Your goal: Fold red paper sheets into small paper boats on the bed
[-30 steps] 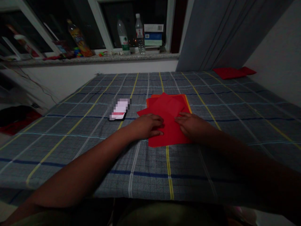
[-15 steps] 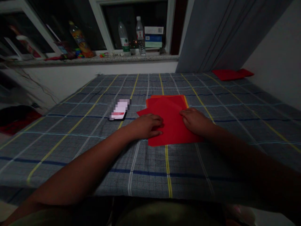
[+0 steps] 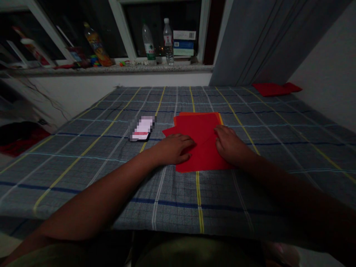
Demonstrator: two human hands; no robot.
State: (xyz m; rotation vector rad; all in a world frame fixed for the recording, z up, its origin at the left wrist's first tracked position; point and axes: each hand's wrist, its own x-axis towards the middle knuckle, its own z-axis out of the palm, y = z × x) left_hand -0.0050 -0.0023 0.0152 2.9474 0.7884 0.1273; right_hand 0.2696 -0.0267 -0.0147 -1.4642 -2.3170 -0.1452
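Note:
A stack of red paper sheets (image 3: 205,148) lies on the bedspread in front of me, with orange and yellow edges showing at its far side. My left hand (image 3: 176,148) rests on the left part of the top sheet, fingers stretched and thumb apart. At the right edge, my right hand (image 3: 229,144) has its fingers bent together over the red paper; its grip is partly hidden. A pointed red corner sticks out beyond the stack on the left. To the left of the paper lies a phone (image 3: 143,128) with a lit, blurred screen.
The grey checked bedspread (image 3: 111,148) spreads around the paper. Red folded items (image 3: 275,89) lie at the far right corner. Along the windowsill (image 3: 125,69) stand bottles, a plastic water bottle (image 3: 168,44) among them, and stacked boxes (image 3: 183,44). A grey curtain (image 3: 250,40) hangs at right.
A slanted red flap near the far edge of the top sheet now lies flatter and squarer. My right hand has shifted slightly; the left stays nearly in place.

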